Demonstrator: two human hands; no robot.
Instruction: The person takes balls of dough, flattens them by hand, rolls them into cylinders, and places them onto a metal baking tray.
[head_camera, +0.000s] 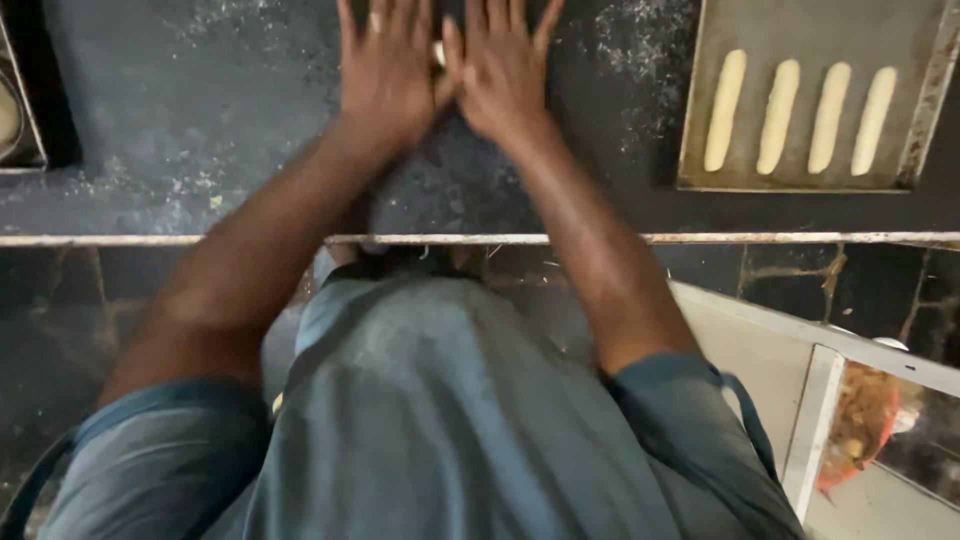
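Both hands lie flat, fingers stretched out and spread, gripping nothing: the left hand (388, 70) and the right hand (500, 65) press side by side, thumbs touching, on a small pale piece of dough (438, 52) that shows only as a sliver between them, near the far edge of the counter (200, 120). The counter is dark, worn and dusted with flour, thickest toward its near edge and beside the tray. A metal strip (150, 240) runs along that near edge. At the counter's right end sits a grey baking tray (800, 30) with a rusty rim, holding four pale dough sticks (800, 115) laid side by side, well apart from the hands. Below the edge, a dark stone floor (60, 300) and a pale box frame (815, 420) at lower right
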